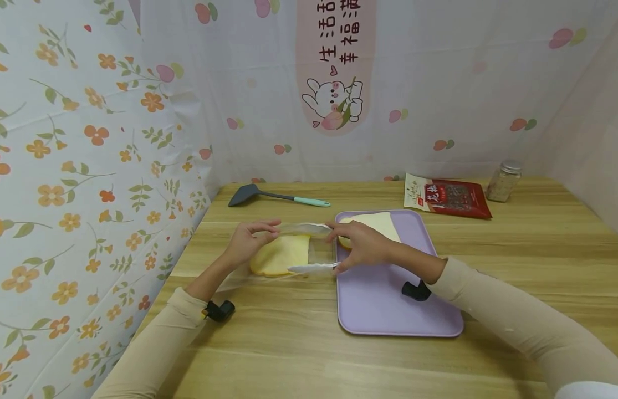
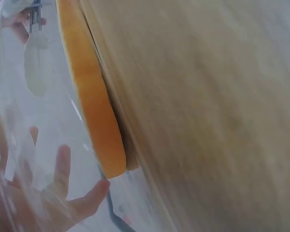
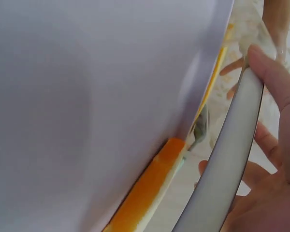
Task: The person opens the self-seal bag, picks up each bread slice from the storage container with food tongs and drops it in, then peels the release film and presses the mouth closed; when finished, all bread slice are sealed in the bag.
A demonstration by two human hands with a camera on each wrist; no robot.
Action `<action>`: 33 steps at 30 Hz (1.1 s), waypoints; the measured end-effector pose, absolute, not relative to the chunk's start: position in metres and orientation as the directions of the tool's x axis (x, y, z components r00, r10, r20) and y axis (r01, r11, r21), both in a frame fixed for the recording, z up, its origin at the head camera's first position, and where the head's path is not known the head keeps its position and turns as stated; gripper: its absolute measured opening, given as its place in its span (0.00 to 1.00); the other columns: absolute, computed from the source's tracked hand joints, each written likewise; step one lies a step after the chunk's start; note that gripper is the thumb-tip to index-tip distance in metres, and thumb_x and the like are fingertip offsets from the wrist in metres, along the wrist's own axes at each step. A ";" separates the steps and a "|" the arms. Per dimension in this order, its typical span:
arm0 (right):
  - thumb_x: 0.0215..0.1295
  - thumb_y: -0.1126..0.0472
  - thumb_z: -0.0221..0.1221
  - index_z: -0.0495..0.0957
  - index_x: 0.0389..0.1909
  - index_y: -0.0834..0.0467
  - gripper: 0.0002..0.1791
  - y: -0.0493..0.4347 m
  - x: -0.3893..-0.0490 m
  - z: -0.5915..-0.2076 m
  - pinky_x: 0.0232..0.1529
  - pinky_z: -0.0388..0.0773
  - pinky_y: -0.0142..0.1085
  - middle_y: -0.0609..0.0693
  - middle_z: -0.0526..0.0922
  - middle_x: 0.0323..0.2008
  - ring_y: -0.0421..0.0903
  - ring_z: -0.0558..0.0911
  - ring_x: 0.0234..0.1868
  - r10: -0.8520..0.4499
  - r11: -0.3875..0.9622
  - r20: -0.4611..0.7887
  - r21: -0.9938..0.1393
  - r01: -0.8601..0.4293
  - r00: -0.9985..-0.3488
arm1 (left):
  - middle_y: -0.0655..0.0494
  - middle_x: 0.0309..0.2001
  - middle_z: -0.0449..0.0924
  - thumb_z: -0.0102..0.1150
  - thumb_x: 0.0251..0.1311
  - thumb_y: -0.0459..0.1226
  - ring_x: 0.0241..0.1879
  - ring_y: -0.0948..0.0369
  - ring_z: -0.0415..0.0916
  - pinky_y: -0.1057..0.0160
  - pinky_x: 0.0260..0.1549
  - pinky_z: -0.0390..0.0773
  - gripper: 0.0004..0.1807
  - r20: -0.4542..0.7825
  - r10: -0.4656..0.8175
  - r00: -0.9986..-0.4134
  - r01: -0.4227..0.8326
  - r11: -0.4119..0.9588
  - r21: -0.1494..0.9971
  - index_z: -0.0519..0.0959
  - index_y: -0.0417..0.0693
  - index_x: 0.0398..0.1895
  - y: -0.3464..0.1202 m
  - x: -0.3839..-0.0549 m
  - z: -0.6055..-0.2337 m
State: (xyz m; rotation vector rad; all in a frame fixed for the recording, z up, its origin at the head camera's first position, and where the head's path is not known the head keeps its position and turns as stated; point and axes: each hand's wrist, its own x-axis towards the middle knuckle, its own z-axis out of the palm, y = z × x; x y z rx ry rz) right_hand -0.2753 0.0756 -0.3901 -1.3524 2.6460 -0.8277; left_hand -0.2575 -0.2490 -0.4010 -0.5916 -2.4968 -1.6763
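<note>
Left of the lilac plastic tray (image 1: 398, 313) lies a pale, square bread slice (image 1: 286, 254); the right hand (image 1: 363, 244) clamps the clear plastic bag (image 1: 321, 252) about it, left hand (image 1: 246, 244) fingers apart. Bag-spreading, it seems; next probably needs steady edges.

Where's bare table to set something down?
Free: tabletop nearest the person, between left sleeve and right sleeve; tabletop right of the lilac tray, before the red pouch; the tray's near half, partly under the right sleeve. Crowded: leftward from the tray's far-left corner, with left hand, right hand, clear plastic bag and bread slice.
</note>
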 end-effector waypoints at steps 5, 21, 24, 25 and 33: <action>0.43 0.45 0.79 0.82 0.48 0.55 0.32 0.079 -0.270 -0.390 0.52 0.68 0.46 0.55 0.70 0.69 0.54 0.77 0.54 -0.754 0.464 0.204 -0.508 -0.726 -0.624 | 0.34 0.57 0.78 0.61 0.64 0.26 0.63 0.41 0.71 0.45 0.56 0.74 0.08 0.277 0.266 -0.923 0.361 0.356 0.862 0.83 0.25 0.39 -0.242 -0.251 -0.391; 0.42 0.44 0.79 0.81 0.49 0.52 0.32 0.094 -0.256 -0.383 0.49 0.70 0.46 0.53 0.70 0.69 0.53 0.77 0.50 -0.692 0.563 0.164 -0.485 -0.669 -0.703 | 0.34 0.56 0.79 0.59 0.65 0.27 0.61 0.40 0.72 0.46 0.53 0.76 0.08 0.265 0.286 -0.921 0.365 0.392 0.845 0.81 0.24 0.40 -0.233 -0.234 -0.372; 0.41 0.44 0.79 0.81 0.49 0.53 0.33 0.100 -0.256 -0.383 0.47 0.70 0.45 0.53 0.71 0.69 0.52 0.77 0.47 -0.688 0.570 0.166 -0.479 -0.668 -0.706 | 0.35 0.56 0.79 0.60 0.65 0.27 0.61 0.41 0.73 0.48 0.52 0.77 0.09 0.258 0.282 -0.924 0.357 0.393 0.848 0.82 0.25 0.41 -0.233 -0.233 -0.371; 0.41 0.44 0.79 0.81 0.49 0.53 0.33 0.102 -0.255 -0.383 0.46 0.70 0.44 0.53 0.71 0.68 0.52 0.77 0.46 -0.686 0.570 0.168 -0.481 -0.666 -0.708 | 0.35 0.56 0.79 0.60 0.65 0.27 0.61 0.41 0.73 0.48 0.52 0.77 0.09 0.258 0.282 -0.924 0.356 0.394 0.847 0.82 0.25 0.41 -0.233 -0.233 -0.370; 0.41 0.47 0.80 0.80 0.50 0.54 0.34 0.123 -0.254 -0.382 0.45 0.71 0.43 0.54 0.71 0.68 0.52 0.77 0.52 -0.664 0.577 0.161 -0.511 -0.637 -0.730 | 0.36 0.55 0.80 0.60 0.65 0.28 0.60 0.41 0.74 0.47 0.50 0.77 0.09 0.265 0.283 -0.922 0.368 0.421 0.829 0.83 0.27 0.41 -0.230 -0.230 -0.367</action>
